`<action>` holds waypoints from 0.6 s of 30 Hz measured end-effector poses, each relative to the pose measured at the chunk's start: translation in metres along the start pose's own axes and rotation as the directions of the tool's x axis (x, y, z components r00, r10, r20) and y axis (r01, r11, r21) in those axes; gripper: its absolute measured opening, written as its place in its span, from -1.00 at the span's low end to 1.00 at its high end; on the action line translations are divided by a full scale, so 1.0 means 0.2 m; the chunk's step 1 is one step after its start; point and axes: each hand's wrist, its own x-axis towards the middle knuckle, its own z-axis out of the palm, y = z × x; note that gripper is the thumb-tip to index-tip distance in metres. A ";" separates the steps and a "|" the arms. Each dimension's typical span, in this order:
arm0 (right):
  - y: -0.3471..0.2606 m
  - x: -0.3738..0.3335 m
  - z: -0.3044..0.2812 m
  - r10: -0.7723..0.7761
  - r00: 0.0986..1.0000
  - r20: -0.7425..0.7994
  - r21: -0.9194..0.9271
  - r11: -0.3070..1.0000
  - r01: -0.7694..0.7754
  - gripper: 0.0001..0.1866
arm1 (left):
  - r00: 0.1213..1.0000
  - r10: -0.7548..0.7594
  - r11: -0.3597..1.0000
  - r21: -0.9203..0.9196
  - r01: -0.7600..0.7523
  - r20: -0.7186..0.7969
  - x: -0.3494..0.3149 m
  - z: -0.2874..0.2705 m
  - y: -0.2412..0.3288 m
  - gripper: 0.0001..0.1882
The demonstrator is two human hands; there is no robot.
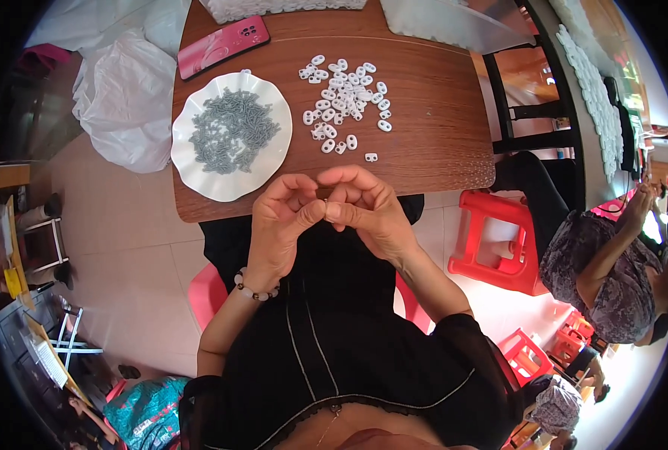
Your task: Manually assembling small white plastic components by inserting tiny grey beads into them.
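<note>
Black short-sleeved top with thin pale trim lines is closest to the camera, just below the fingers. Going left to right: well left of them, a crumpled white plastic bag. Next, a white wavy-rimmed plate sits beyond the fingers and to their left, loaded with tiny grey rod-like pieces. Farther out behind it is a shiny pink phone, lying at a slant.

Then the left hand, with a beaded bracelet on the wrist, and the right hand. Both have fingers curled in, thumb tips together, right by the near edge of the brown wood-grain table. Honestly can't tell if they're gripping something; it'd be super tiny.

Straight out past the fingers there's a loose scatter of small white oval two-hole pieces. Off to their right: a red plastic stool, then another person in a dark patterned top.
</note>
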 end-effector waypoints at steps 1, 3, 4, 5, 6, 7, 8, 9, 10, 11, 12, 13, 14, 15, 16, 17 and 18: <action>0.00 0.00 0.00 -0.033 0.999 0.015 -0.066 0.997 0.034 -0.86 | 1.000 -0.014 0.999 -0.040 0.014 0.008 0.00 -0.01 0.00 -0.75; 0.00 -0.01 0.02 -0.068 0.997 0.024 -0.096 0.993 0.070 -0.86 | 0.993 -0.112 0.991 -0.062 0.115 0.048 -0.01 -0.05 0.01 -0.76; 0.00 -0.01 0.03 -0.106 0.994 0.032 -0.125 0.986 0.110 -0.85 | 0.974 -0.208 0.974 -0.078 0.215 0.092 -0.01 -0.06 0.01 -0.77; 0.00 -0.01 0.03 -0.104 0.994 0.034 -0.125 0.986 0.107 -0.85 | 0.974 -0.207 0.974 -0.080 0.214 0.090 -0.01 -0.06 0.02 -0.77; 0.00 -0.02 0.04 -0.161 0.987 0.000 -0.190 0.969 0.158 -0.86 | 0.961 -0.271 0.957 -0.092 0.275 0.054 -0.02 -0.06 0.03 -0.77; 0.00 -0.02 0.04 -0.221 0.975 -0.030 -0.256 0.945 0.206 -0.85 | 0.942 -0.334 0.937 -0.106 0.334 0.021 -0.02 -0.05 0.04 -0.77; 0.00 -0.02 0.03 -0.219 0.975 -0.030 -0.256 0.945 0.204 -0.85 | 0.942 -0.334 0.936 -0.108 0.334 0.021 -0.02 -0.05 0.04 -0.77; 0.00 -0.02 0.02 -0.359 0.933 0.021 -0.552 0.774 0.310 -0.86 | 0.958 -0.287 0.957 -0.031 0.287 -0.013 -0.02 -0.04 0.04 -0.77; -0.01 -0.02 0.01 -0.467 0.876 0.116 -0.779 0.505 0.372 -0.87 | 0.970 -0.238 0.970 0.048 0.239 -0.043 -0.03 -0.04 0.03 -0.76; 0.00 -0.02 0.01 -0.466 0.877 0.116 -0.778 0.507 0.372 -0.87 | 0.970 -0.238 0.970 0.047 0.240 -0.045 -0.03 -0.04 0.03 -0.76; 0.00 -0.02 0.03 -0.511 0.851 0.123 -0.797 0.460 0.392 -0.87 | 0.965 -0.261 0.965 0.022 0.262 -0.028 -0.03 -0.05 0.03 -0.76; 0.00 -0.02 0.04 -0.555 0.821 0.133 -0.814 0.411 0.410 -0.88 | 0.959 -0.283 0.959 -0.002 0.283 -0.010 -0.03 -0.06 0.03 -0.75; 0.00 -0.03 0.03 -0.554 0.822 0.133 -0.813 0.413 0.410 -0.88 | 0.959 -0.284 0.959 -0.002 0.284 -0.011 -0.03 -0.07 0.03 -0.75; 0.00 -0.03 0.03 -0.569 0.803 0.176 -0.835 0.346 0.428 -0.86 | 0.950 -0.312 0.950 -0.010 0.312 0.001 -0.03 -0.08 0.03 -0.76; 0.00 -0.03 0.03 -0.581 0.784 0.219 -0.853 0.277 0.443 -0.84 | 0.940 -0.341 0.940 -0.017 0.341 0.015 -0.03 -0.09 0.03 -0.77; 0.00 -0.03 0.03 -0.580 0.785 0.218 -0.853 0.278 0.442 -0.84 | 0.940 -0.342 0.939 -0.017 0.342 0.015 -0.03 -0.10 0.04 -0.77; 0.00 -0.04 0.03 -0.583 0.780 0.227 -0.852 0.268 0.449 -0.83 | 0.936 -0.350 0.937 0.033 0.349 0.032 -0.03 -0.10 0.06 -0.77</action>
